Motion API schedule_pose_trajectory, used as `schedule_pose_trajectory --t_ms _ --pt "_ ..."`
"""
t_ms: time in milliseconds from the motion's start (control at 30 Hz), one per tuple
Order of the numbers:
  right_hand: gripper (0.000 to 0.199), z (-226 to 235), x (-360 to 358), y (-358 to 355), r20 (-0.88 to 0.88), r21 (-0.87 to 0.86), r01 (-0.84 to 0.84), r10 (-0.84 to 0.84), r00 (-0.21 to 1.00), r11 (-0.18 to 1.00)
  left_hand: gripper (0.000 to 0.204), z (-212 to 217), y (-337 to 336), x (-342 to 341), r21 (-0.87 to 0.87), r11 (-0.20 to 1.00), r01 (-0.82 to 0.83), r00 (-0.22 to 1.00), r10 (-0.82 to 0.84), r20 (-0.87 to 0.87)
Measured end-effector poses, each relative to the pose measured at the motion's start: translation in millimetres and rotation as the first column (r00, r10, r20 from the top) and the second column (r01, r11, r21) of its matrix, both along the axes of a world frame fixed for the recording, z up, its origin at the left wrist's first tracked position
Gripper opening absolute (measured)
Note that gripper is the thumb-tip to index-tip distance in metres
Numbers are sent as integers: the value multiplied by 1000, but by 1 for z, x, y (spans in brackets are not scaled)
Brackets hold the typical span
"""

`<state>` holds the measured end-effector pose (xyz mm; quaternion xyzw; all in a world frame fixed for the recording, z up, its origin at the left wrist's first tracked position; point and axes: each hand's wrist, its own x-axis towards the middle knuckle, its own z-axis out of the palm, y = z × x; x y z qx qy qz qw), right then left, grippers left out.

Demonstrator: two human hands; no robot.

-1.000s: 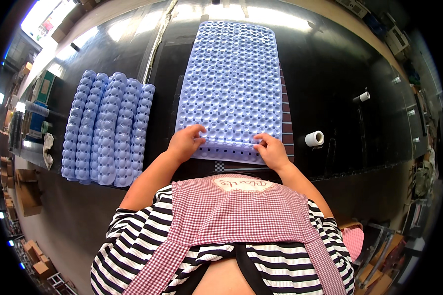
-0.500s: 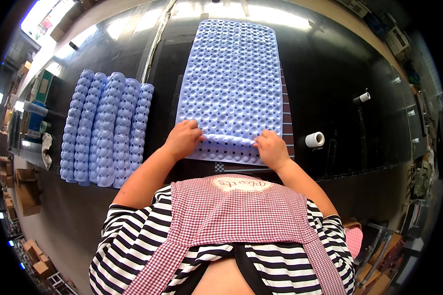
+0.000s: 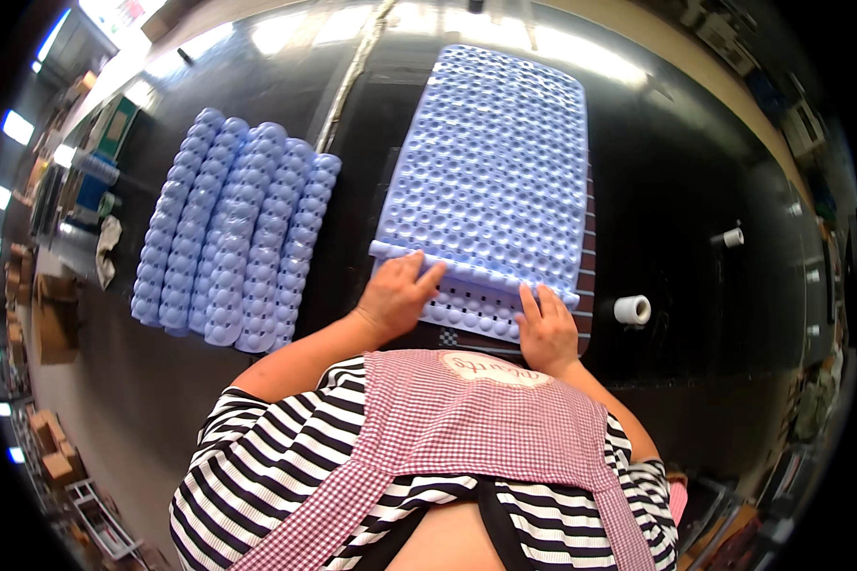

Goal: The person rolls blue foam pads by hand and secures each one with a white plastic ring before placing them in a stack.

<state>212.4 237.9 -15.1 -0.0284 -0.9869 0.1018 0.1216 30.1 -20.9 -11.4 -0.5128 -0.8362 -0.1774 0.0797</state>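
A light-blue bubbled bath mat (image 3: 490,162) lies lengthwise in front of me, its near end turned up into a thin roll (image 3: 476,274) running across it. Below that roll shows a bubbled strip of the same blue (image 3: 476,312); I cannot tell whether it belongs to a second mat underneath. My left hand (image 3: 397,293) rests on the left part of the roll, fingers extended and apart. Near the roll's right end, my right hand (image 3: 547,328) touches it with fingertips, its fingers spread. Neither hand grips anything.
Several rolled blue mats (image 3: 233,238) lie side by side on the black table (image 3: 695,181) at left. A white roll (image 3: 631,309) sits right of the mat, a smaller white roll (image 3: 731,237) farther off. Dark striped material (image 3: 588,219) shows beneath the mat's right edge.
The near edge, pinched by both hands before, is now turned over into a tighter roll. My fingers have opened out onto it. The whole view has shifted and tilted.
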Motion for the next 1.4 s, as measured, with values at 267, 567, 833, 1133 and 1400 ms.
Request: schedule_pose_trajectory --t_ms 267,567,833,1133,1400 --pt "82 -27 -96 52 135 53 193 -199 971 980 88 -4 88 -55 -256 929 -268 922 324 210" --pt "46 -20 -146 77 -115 71 57 -48 992 996 84 21 161 -143 -356 911 -206 929 297 221" --pt "58 -24 -140 52 -186 -97 74 -91 978 992 30 -10 146 -137 -39 997 -64 973 72 220" --pt "32 -17 -174 83 -213 -229 51 -101 972 972 40 -12 129 -133 61 997 -36 999 35 29" --pt "38 -9 -37 14 -155 -187 -100 71 985 977 41 -21 35 0 154 986 72 993 -86 86"
